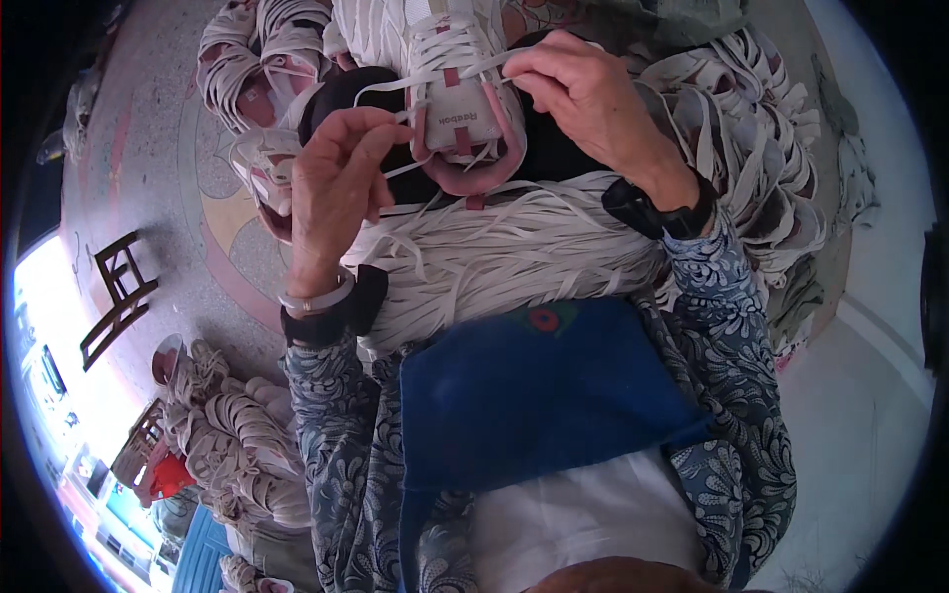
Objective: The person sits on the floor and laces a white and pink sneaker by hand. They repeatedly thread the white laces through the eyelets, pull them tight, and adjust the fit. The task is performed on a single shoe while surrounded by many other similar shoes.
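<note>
A white and pink sneaker (465, 176) rests on my dark-clad lap, its pink collar toward me and its tongue showing. White shoelace (435, 75) crosses the eyelets and runs to both sides. At the shoe's left edge, my left hand (336, 183) is closed in a pinch by the eyelets, with lace at its fingertips. My right hand (593, 104), at the upper right of the shoe, pinches a stretch of lace pulled out sideways. Across my lap, nearer me, lies a thick bundle of loose white laces (504, 252).
Laced shoes pile up at the far left (262, 74), with more shoes on the right (751, 138) and the lower left (242, 445). A blue cloth (544, 395) covers my front. On the floor to the left is a small wooden chair (121, 296). A pale wall (860, 415) borders the right.
</note>
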A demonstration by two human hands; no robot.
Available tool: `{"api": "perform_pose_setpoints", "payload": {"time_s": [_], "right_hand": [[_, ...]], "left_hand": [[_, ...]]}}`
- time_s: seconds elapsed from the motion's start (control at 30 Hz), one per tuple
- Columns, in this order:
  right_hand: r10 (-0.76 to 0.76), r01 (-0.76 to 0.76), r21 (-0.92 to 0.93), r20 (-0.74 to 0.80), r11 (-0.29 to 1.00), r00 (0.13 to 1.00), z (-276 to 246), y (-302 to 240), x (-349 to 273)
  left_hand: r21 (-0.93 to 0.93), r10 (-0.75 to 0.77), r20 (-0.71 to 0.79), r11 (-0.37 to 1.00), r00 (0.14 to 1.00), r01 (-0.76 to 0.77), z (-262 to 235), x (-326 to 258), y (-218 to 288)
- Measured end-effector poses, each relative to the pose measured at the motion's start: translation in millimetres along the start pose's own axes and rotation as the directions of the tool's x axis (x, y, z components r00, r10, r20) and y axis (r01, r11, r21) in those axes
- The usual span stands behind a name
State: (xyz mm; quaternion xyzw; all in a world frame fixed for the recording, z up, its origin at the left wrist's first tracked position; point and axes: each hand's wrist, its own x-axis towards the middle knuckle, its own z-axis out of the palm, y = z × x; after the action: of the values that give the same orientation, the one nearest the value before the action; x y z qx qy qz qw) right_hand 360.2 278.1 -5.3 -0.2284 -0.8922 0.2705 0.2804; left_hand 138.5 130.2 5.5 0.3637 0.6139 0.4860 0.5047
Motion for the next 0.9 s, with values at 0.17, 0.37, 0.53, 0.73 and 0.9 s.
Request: {"api": "perform_pose_setpoints", "payload": {"time_s": [0.17, 0.37, 0.53, 0.73, 0.9], "right_hand": [[-0.017, 0.019, -0.112, 0.016, 0.994, 1.000, 5, 1, 11], [-0.112, 0.131, -0.238, 0.090, 0.962, 0.990, -1, -12, 19], [-0.107, 0.213, -0.417, 0.262, 0.884, 0.959, 4, -8, 23], [0.466, -0.491, 0.085, 0.213, 0.867, 0.859, -6, -25, 24], [0.342, -0.347, 0.077, 0.079, 0.934, 0.937, 7, -13, 14]], "left_hand": [[0.106, 0.017, -0.015, 0.994, 1.000, -0.015, -4, 2, -3], [0.396, 0.084, -0.037, 0.916, 0.996, -0.063, -8, 8, -11], [0.611, 0.270, -0.084, 0.775, 0.959, -0.165, -4, 11, -9], [0.515, 0.236, -0.109, 0.844, 0.966, -0.148, -7, 19, -10], [0.512, 0.246, -0.102, 0.844, 0.964, -0.162, -7, 27, -14]]}}
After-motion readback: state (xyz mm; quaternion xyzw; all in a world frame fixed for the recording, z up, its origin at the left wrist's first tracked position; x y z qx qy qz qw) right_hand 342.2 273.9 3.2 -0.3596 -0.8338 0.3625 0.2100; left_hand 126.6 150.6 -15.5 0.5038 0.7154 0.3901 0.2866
